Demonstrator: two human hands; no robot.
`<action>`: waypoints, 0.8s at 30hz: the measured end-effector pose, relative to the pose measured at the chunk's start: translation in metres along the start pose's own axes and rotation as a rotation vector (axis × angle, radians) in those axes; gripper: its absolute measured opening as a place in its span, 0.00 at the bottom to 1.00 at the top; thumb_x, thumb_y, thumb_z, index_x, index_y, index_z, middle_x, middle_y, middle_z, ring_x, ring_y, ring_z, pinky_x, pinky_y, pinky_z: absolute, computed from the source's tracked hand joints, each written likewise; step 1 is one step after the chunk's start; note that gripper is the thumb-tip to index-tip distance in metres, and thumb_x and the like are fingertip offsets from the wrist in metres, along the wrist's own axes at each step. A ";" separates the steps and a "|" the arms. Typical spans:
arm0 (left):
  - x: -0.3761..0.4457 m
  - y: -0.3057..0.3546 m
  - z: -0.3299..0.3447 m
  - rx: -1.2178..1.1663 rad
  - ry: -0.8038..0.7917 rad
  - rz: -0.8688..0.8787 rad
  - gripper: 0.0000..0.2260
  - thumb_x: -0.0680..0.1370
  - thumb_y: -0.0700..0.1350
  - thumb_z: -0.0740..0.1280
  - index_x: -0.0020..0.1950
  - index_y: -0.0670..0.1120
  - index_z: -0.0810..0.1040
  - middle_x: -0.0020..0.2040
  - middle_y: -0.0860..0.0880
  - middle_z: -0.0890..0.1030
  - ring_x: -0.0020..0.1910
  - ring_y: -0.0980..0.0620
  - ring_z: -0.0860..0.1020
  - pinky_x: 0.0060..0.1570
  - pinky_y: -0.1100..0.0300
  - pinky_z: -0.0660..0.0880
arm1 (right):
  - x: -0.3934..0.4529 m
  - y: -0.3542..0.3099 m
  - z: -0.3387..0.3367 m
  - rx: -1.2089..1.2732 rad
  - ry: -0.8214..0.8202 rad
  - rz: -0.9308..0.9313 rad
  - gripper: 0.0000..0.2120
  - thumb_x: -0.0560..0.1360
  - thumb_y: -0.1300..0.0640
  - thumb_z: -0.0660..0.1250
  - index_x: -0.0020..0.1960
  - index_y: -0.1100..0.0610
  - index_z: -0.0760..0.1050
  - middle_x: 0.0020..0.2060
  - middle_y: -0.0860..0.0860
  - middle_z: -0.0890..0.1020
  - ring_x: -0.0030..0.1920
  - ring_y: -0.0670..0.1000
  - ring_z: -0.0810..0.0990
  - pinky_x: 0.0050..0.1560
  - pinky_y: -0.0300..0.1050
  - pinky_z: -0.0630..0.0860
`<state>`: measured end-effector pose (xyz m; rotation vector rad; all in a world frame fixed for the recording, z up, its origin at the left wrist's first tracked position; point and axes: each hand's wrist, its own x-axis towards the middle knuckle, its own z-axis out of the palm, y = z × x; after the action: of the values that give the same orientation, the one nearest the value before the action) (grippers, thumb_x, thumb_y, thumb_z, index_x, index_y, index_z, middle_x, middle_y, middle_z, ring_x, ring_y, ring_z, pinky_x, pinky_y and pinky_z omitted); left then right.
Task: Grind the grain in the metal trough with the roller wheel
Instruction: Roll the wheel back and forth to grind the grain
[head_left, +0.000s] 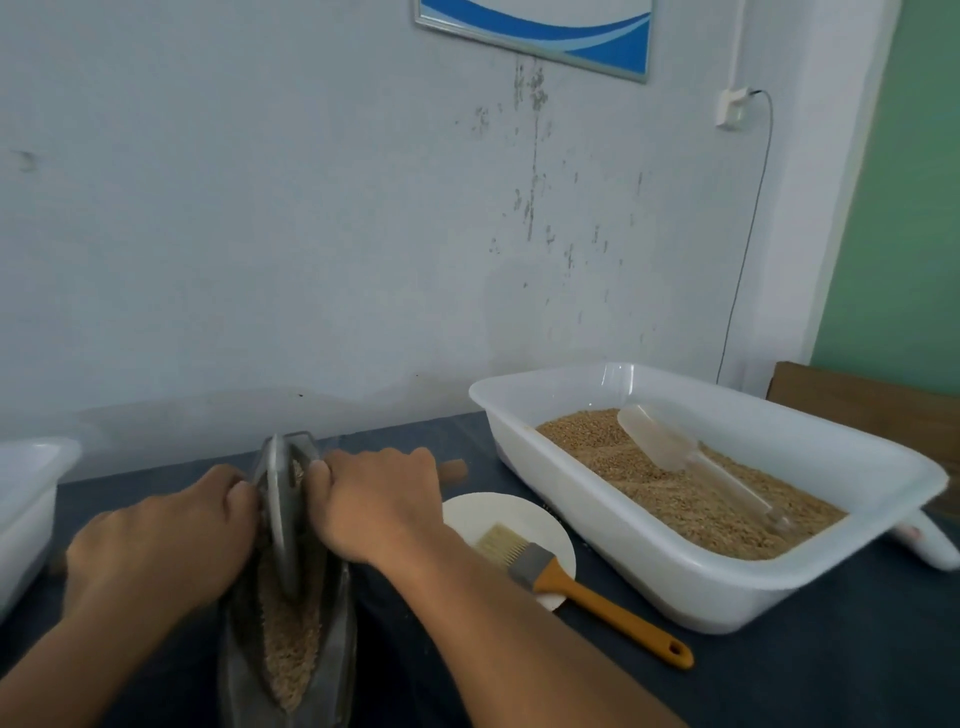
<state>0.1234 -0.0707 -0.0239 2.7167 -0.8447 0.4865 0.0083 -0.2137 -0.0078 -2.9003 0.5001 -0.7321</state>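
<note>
A narrow metal trough (337, 644) lies lengthwise on the dark table, holding tan grain (291, 654). A grey metal roller wheel (280, 514) stands upright in the trough's far half. My left hand (156, 535) grips the wheel's axle handle on the left side. My right hand (374, 504) grips the handle on the right, and the wooden handle end (453, 470) pokes out past my knuckles. The left handle is hidden under my fingers.
A white plate (493, 514) with an orange-handled brush (582, 587) lies just right of the trough. Farther right stands a large white tub (649, 571) of grain with a clear scoop (691, 462) in it. Another white tub (26, 499) sits at the left edge. The wall is close behind.
</note>
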 end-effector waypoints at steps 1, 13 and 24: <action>-0.005 0.000 -0.002 -0.023 0.000 -0.003 0.16 0.80 0.60 0.43 0.52 0.61 0.69 0.50 0.50 0.82 0.47 0.44 0.80 0.52 0.49 0.76 | -0.006 -0.002 -0.002 -0.007 0.024 -0.014 0.23 0.83 0.45 0.44 0.52 0.53 0.76 0.44 0.58 0.82 0.45 0.62 0.79 0.50 0.61 0.63; -0.069 0.027 -0.034 0.197 0.224 0.108 0.16 0.80 0.61 0.42 0.49 0.59 0.67 0.35 0.57 0.80 0.40 0.58 0.82 0.38 0.55 0.66 | -0.046 0.005 -0.015 0.160 -0.004 0.001 0.24 0.80 0.41 0.44 0.61 0.47 0.75 0.53 0.52 0.83 0.52 0.58 0.78 0.54 0.59 0.64; -0.067 0.023 -0.030 0.250 0.198 0.108 0.14 0.80 0.57 0.39 0.47 0.57 0.62 0.36 0.56 0.75 0.32 0.54 0.69 0.36 0.54 0.63 | -0.041 -0.004 -0.013 0.057 0.055 -0.038 0.22 0.81 0.43 0.44 0.55 0.47 0.76 0.48 0.48 0.82 0.47 0.55 0.78 0.53 0.56 0.65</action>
<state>0.0512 -0.0460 -0.0192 2.7896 -0.9344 0.9249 -0.0313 -0.1966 -0.0141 -2.8508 0.4242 -0.8195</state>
